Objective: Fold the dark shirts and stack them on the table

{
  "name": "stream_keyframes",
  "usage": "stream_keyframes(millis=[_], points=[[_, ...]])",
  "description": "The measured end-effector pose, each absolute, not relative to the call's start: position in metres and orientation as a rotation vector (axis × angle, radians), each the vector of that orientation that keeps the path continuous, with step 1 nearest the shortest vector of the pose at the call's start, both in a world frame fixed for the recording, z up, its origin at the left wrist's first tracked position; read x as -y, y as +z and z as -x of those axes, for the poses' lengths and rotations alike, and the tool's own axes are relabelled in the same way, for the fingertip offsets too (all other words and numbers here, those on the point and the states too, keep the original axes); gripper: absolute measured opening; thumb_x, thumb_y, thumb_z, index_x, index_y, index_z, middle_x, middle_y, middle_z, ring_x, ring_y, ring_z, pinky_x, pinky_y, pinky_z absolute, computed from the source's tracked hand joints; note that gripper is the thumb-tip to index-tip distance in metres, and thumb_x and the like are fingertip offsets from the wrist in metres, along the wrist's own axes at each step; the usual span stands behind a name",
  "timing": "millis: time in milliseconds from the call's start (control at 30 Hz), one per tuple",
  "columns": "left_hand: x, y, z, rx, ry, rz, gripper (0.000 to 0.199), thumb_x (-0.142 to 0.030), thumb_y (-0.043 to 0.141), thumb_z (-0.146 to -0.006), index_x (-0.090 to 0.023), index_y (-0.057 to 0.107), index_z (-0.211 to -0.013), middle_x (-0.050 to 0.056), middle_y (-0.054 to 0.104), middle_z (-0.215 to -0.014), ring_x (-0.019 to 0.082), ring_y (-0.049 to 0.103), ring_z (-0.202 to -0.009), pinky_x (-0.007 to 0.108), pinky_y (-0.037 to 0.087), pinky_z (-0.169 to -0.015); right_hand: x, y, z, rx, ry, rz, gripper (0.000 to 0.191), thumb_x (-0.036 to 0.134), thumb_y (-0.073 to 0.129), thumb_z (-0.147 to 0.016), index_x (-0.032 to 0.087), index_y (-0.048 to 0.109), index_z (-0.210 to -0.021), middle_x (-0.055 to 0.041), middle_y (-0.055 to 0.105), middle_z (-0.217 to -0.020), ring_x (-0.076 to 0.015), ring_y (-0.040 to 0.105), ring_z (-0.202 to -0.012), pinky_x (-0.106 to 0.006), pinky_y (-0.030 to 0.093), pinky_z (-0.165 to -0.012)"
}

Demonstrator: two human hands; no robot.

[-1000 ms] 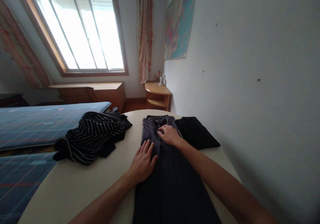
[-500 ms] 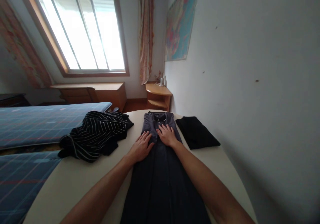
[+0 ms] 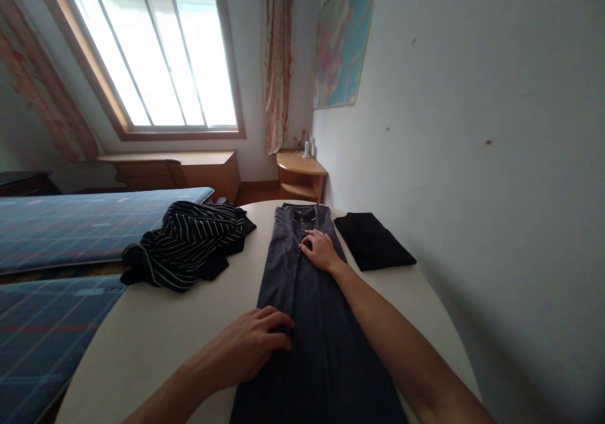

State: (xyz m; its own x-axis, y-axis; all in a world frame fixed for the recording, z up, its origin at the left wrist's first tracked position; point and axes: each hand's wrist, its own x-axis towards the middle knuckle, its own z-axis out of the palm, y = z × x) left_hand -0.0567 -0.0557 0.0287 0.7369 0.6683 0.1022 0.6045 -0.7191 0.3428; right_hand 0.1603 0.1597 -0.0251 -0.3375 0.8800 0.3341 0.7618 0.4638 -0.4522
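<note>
Starting at the upper left of the frame, a patterned curtain (image 3: pixel 45 84) hangs beside a bright window (image 3: pixel 161 58), and below them blue plaid bedding (image 3: pixel 85 229) runs along the left edge. Next along, left of centre, there's a black-and-white striped garment (image 3: pixel 189 244), bunched in a loose heap on the pale rounded table (image 3: pixel 155 329), with a wooden desk (image 3: pixel 208 162) behind it under the window. Down at lower centre comes the left hand (image 3: pixel 248 343), open, fingers curved and thumb held apart from them, right over the left edge of the dark garment (image 3: pixel 312 342); whether the fingertips press on the cloth, one cannot tell. And here is that dark garment itself, laid out long and narrow from the bottom edge up to the table's far rim, its collar and buttons at the far end, a crease or two running down its length. Just right of its buttoned front sits the right hand (image 3: pixel 322 252), fingers bent, thumb and forefinger apart, resting open on the cloth below the collar. Over to the right, a black folded garment (image 3: pixel 373 241) lies flat beside it, and the white wall (image 3: pixel 496 222) fills the right side, a colourful map (image 3: pixel 347 40) at its upper left.
</note>
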Motion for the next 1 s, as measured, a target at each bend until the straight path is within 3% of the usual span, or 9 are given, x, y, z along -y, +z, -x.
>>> stream_keyframes(millis=[200, 333, 500, 600, 767, 1000], points=[[0.069, 0.037, 0.052, -0.953, 0.308, -2.537, 0.034, -0.003, 0.056, -0.067, -0.028, 0.066, -0.087, -0.005, 0.054, -0.140, 0.022, 0.054, -0.121, 0.036, 0.043, -0.103, -0.160, -0.027, -0.161, 2.169, 0.278, 1.301, 0.016, 0.034, 0.061, -0.091, 0.022, 0.072, -0.093, -0.0067, 0.064, -0.127, -0.0213, 0.051, -0.124, -0.041, 0.028, -0.110], [0.071, 0.037, 0.049, -0.926, 0.317, -2.517, 0.027, -0.002, 0.055, -0.061, -0.024, 0.060, -0.077, -0.004, 0.057, -0.134, 0.022, 0.053, -0.117, 0.036, 0.043, -0.099, -0.161, -0.027, -0.161, 2.166, 0.256, 1.285, 0.016, 0.033, 0.060, -0.092, 0.022, 0.072, -0.093, -0.0060, 0.067, -0.121, -0.0202, 0.055, -0.118, -0.039, 0.029, -0.108], [0.070, 0.033, 0.045, -0.861, 0.360, -2.529, 0.026, -0.001, 0.052, -0.059, -0.022, 0.052, -0.073, -0.002, 0.068, -0.101, 0.019, 0.055, -0.102, 0.032, 0.043, -0.092, -0.159, -0.025, -0.162, 2.177, 0.223, 1.251, 0.015, 0.029, 0.059, -0.092, 0.022, 0.072, -0.093, -0.0055, 0.068, -0.115, -0.0203, 0.055, -0.114, -0.039, 0.031, -0.106], [0.070, 0.033, 0.044, -0.861, 0.366, -2.538, 0.029, 0.000, 0.051, -0.062, -0.024, 0.055, -0.078, -0.002, 0.065, -0.081, 0.019, 0.055, -0.094, 0.032, 0.043, -0.087, -0.157, -0.025, -0.162, 2.168, 0.212, 1.242, 0.015, 0.023, 0.060, -0.088, 0.023, 0.071, -0.098, -0.0047, 0.069, -0.112, -0.0206, 0.056, -0.113, -0.038, 0.031, -0.105], [0.073, 0.030, 0.042, -0.825, 0.317, -2.559, 0.030, -0.002, 0.054, -0.066, -0.025, 0.062, -0.084, 0.000, 0.066, -0.088, 0.020, 0.055, -0.096, 0.033, 0.043, -0.088, -0.158, -0.025, -0.162, 2.198, 0.170, 1.203, 0.017, 0.023, 0.066, -0.083, 0.025, 0.072, -0.100, -0.0040, 0.070, -0.112, -0.0231, 0.054, -0.117, -0.041, 0.030, -0.107], [0.074, 0.035, 0.038, -0.751, 0.422, -2.536, 0.029, -0.001, 0.056, -0.062, -0.023, 0.055, -0.082, -0.003, 0.066, -0.092, 0.016, 0.054, -0.095, 0.029, 0.043, -0.090, -0.162, -0.021, -0.161, 2.163, 0.118, 1.170, 0.015, 0.021, 0.061, -0.090, 0.025, 0.073, -0.097, -0.0039, 0.073, -0.103, -0.0229, 0.056, -0.115, -0.042, 0.034, -0.105]])
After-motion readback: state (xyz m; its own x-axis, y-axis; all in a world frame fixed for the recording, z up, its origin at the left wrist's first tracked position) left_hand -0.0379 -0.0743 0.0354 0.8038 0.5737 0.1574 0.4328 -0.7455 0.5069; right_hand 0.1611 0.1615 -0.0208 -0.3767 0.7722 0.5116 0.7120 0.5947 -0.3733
